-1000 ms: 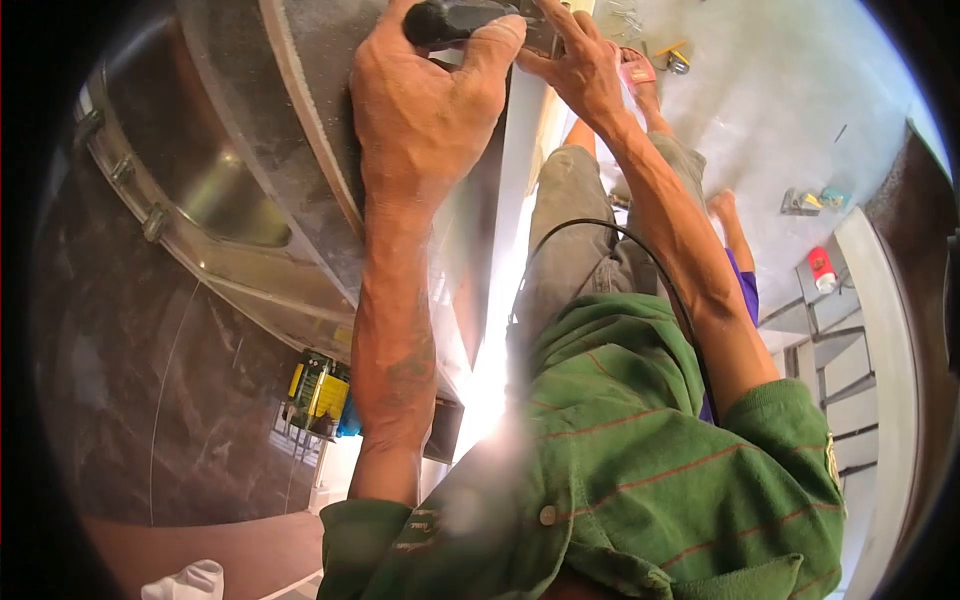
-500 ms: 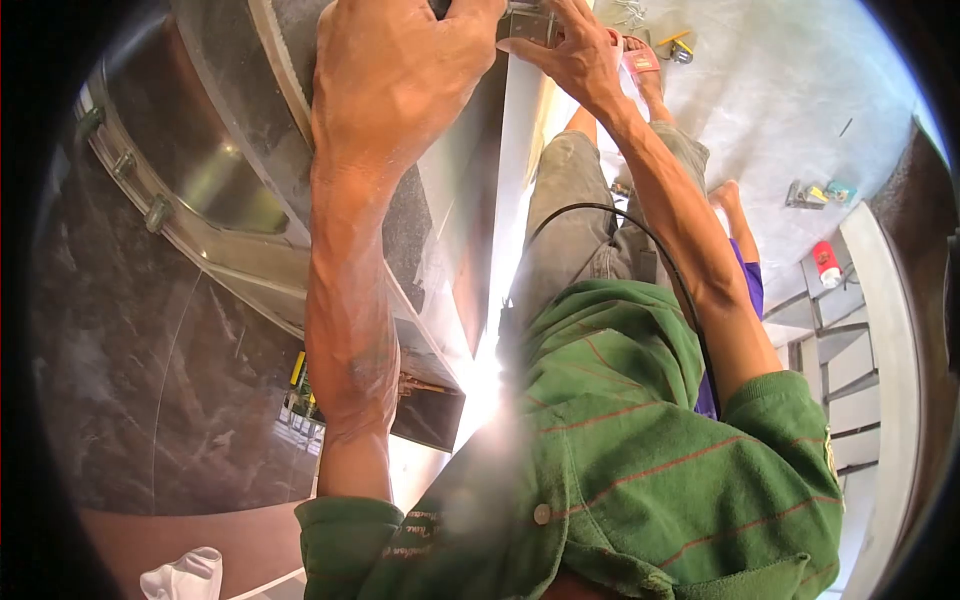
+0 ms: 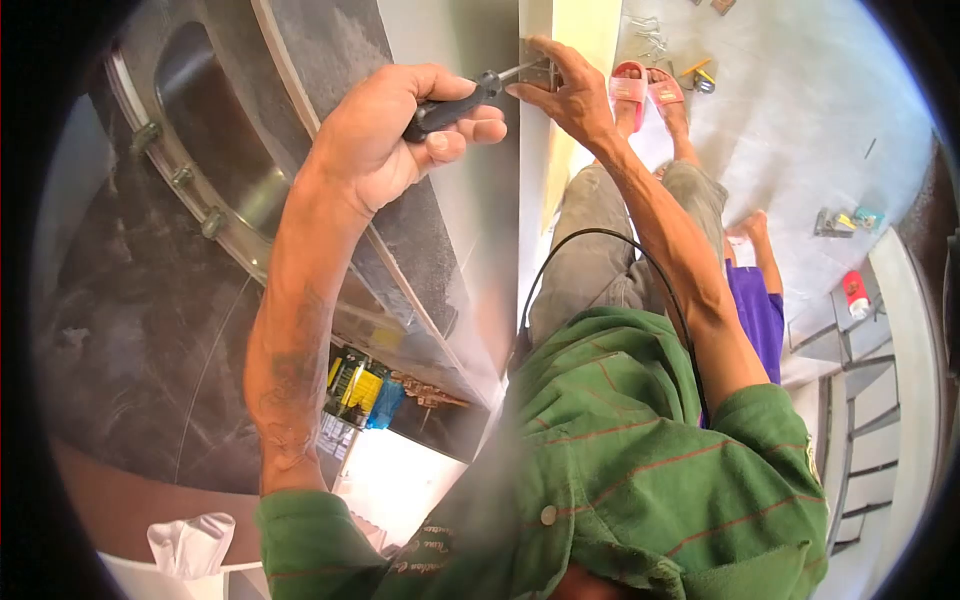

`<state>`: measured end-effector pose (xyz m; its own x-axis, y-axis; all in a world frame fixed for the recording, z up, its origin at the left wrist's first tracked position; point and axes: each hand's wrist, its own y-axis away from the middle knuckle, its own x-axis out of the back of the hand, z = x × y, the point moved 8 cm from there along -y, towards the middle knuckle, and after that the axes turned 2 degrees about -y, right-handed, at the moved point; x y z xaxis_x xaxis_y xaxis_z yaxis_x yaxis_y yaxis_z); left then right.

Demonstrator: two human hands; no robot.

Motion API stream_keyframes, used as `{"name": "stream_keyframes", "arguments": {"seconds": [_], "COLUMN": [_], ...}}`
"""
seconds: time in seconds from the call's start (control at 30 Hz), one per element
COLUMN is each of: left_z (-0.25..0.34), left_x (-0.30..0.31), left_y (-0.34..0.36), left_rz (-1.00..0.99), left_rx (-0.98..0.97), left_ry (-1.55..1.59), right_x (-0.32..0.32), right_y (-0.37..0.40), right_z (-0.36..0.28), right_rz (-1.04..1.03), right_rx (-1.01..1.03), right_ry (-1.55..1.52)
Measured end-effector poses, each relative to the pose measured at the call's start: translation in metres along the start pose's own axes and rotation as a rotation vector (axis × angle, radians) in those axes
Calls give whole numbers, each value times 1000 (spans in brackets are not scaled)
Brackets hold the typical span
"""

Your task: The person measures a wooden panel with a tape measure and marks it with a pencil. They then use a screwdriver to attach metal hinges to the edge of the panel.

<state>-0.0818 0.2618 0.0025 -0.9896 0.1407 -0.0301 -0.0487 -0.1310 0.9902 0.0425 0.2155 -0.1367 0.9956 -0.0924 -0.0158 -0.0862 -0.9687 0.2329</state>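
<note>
L hand (image 3: 380,130) is grasping the screwdriver (image 3: 448,112), left of the metal piece (image 3: 541,76). R hand (image 3: 580,97) is curling by it; can't tell if fingers are pinching. Aiming straight is prob. helping.

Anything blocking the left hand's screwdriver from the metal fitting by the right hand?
Nothing visible. The screwdriver in the left hand points at the metal fitting, its shaft passing between the thumb and index finger of the right hand. Tip contact is too small to tell.
</note>
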Motion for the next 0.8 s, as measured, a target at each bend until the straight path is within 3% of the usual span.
{"name": "stream_keyframes", "arguments": {"seconds": [0.1, 0.13, 0.27, 0.37, 0.43, 0.5, 0.53, 0.6, 0.73, 0.8], "left_z": [-5, -10, -22, 4, 16, 33, 33, 30, 44, 47], "left_x": [-14, -17, -1, -13, -22, -54, -68, -78, -79, -57], "left_y": [0, -4, -17, -4, -2, 0, 5, 10, 27, 21], "left_rz": [-15, -14, -245, 128, 72, 13, 19, 25, 52, 129], "left_rx": [155, 189, 356, 289, 214, -254, -416, -589, -877, -578], "left_ry": [222, 280, 187, -76, -564, -1520, -1803, -2013, -1779, -1308], "right_x": [2, 6, 11, 11, 15, 15, 15, 14, 16, 17], "right_y": [0, -1, -2, -3, -5, -5, -4, -3, -7, -7], "right_z": [6, 1, 0, 4, 2, 1, 1, 2, 0, -1], "right_rz": [-37, -3, -10, -45, -23, -34, -34, -57, -98, -97], "right_rx": [-93, -22, -34, -80, -59, -65, -82, -103, -106, -97], "right_ry": [11, -6, -47, -28, -34, -24, -46, -43, -23, -28]}}
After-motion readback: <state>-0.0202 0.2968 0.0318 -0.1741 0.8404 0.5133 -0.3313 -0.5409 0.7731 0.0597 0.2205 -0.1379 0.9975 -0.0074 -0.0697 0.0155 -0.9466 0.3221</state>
